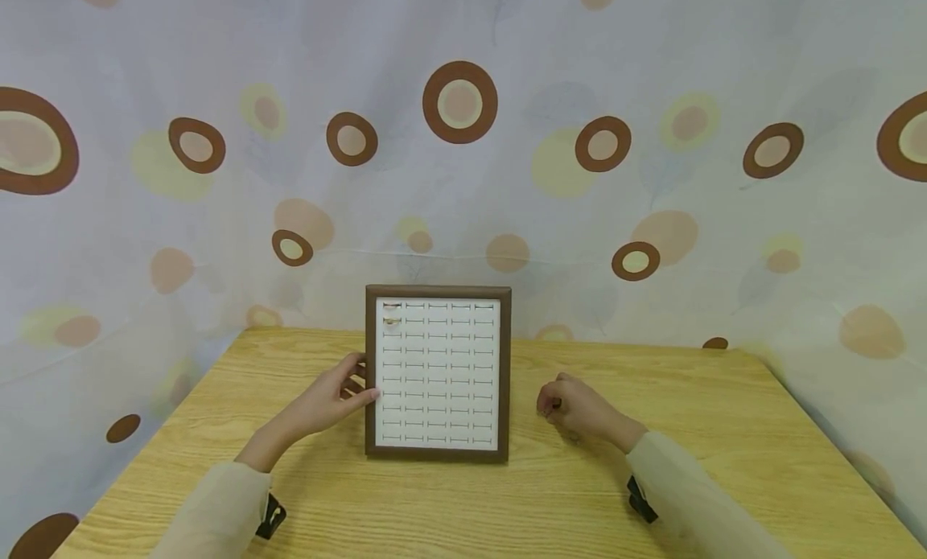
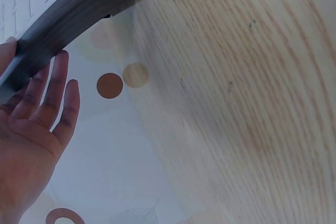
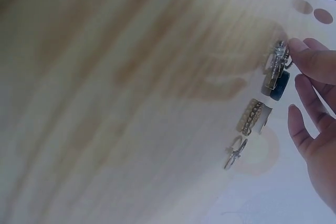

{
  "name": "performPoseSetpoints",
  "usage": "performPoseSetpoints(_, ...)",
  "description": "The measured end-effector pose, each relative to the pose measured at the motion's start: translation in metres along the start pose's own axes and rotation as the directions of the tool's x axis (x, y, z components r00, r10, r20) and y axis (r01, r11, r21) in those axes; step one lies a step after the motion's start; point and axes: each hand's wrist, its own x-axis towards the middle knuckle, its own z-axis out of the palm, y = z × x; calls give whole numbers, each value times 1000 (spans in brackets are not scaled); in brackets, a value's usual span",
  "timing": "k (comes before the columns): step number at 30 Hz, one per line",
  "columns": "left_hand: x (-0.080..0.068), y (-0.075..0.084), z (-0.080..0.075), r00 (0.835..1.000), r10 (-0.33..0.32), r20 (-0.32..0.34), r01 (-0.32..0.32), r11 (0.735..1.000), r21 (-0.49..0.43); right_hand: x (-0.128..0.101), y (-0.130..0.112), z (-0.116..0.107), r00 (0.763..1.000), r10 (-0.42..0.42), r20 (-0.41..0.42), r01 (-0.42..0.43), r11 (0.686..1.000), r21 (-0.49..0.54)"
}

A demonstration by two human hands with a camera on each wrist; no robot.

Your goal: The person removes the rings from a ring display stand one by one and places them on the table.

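Hands (image 1: 333, 398) beside ring tray (image 1: 438, 374), rings (image 3: 262, 98)

place: staged tabletop set | cues: wooden table (image 1: 652, 462), patterned curtain (image 1: 652, 76) backdrop all round

A light wood-grain counter (image 1: 724, 430) stands against a pale curtain (image 1: 652, 60) printed with brown and yellow circles.

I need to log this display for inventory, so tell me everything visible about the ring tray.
The ring tray is a rectangular board with a dark brown wood-look frame around a white insert cut in rows of slots. It stands tilted back on the wooden table. Two rings sit in its top left slots; the other slots look empty. The left hand touches its left edge with straight fingers.
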Motion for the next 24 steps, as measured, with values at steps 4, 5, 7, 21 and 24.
performPoseSetpoints(4, 0, -1, 0, 1000, 21, -11, -21, 1000, 1, -1, 0, 0, 999, -42, -10, 42, 999, -18)
performPoseSetpoints(5, 0, -1, 1, 1000, 26, -13, -26, 1000, 3, -1, -1, 0, 999, -46, -9, 46, 999, -19)
performPoseSetpoints(7, 0, -2, 1, 999, 29, -16, -29, 1000, 6, -2, -3, 0, 999, -38, 0, 38, 999, -13)
performPoseSetpoints(21, 0, 2, 1, 1000, -13, -7, 13, 1000, -1, 2, -16, -12, 1000, 27, -7, -27, 999, -19)
performPoseSetpoints(24, 0, 2, 1, 1000, -3, -5, 3, 1000, -3, 6, -21, -20, 998, 29, -53, -31, 998, -46)
